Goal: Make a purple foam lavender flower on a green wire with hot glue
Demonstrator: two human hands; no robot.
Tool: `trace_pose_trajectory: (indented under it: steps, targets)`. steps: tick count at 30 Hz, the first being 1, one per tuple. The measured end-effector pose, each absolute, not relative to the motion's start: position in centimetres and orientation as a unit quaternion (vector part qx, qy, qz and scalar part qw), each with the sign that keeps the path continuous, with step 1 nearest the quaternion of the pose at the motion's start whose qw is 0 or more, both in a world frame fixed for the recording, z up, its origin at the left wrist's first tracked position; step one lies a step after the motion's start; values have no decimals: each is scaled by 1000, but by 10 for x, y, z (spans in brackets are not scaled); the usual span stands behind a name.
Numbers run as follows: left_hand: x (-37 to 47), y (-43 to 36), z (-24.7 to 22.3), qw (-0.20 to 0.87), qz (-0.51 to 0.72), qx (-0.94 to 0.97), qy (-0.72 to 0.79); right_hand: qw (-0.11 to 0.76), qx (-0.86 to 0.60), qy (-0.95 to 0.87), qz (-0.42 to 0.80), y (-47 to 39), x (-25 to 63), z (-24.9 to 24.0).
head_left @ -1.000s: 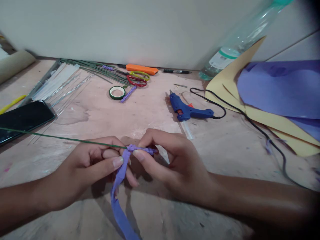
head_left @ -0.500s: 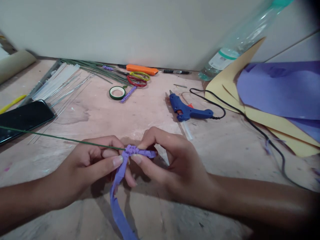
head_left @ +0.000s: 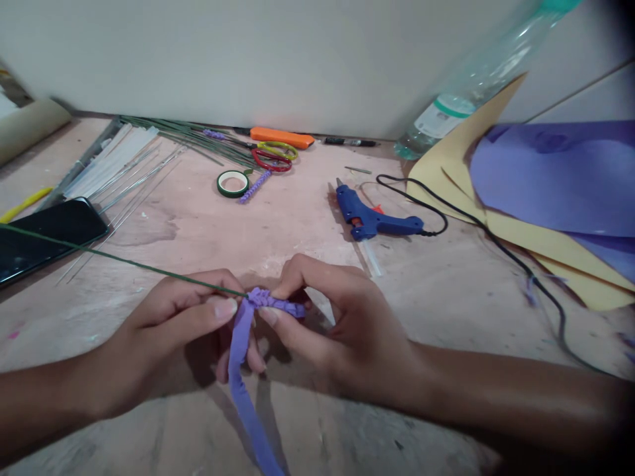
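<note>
My right hand (head_left: 342, 317) pinches a bunched purple paper piece (head_left: 262, 299) between thumb and forefinger, and its folded tail sticks out to the right behind the thumb. From the bunch's left end a thin green stem wire (head_left: 149, 266) slants up to the left, passing over the forefinger of my left hand (head_left: 193, 317). A long purple paper strip (head_left: 241, 344) hangs from the same end down past the bottom edge. My left thumb is closed against the strip's upper edge, with its fingers bent behind the strip.
A blue glue gun (head_left: 364, 215) with black cord lies right of centre. Green tape (head_left: 233, 184), scissors (head_left: 272, 158) and an orange cutter (head_left: 282, 138) lie at the back. A phone (head_left: 52, 238) is left; a bottle (head_left: 446, 119) and purple sheets (head_left: 555, 178) are right.
My left thumb has slid slightly left, from on top of the strip to its edge. The strip hangs straighter and further right. The stem wire's far end has risen.
</note>
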State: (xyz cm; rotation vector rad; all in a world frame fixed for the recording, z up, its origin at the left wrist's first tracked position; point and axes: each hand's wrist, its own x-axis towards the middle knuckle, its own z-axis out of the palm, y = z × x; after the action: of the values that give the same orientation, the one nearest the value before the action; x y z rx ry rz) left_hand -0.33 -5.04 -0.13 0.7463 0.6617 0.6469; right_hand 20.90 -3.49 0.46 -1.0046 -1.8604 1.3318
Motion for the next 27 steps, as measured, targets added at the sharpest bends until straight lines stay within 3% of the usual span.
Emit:
trace_pose_trajectory:
  steps: [6,13,27]
  targets:
    - [-2,-51,-1,822,305,353,328,317,-395,-705,497,-36,208,7]
    - [-8,-54,-4,794,302,401,343,286,-309,-662,620,-34,212,12]
    - [-6,-49,-3,753,260,465,388,324,-379,-693,521,-36,210,13]
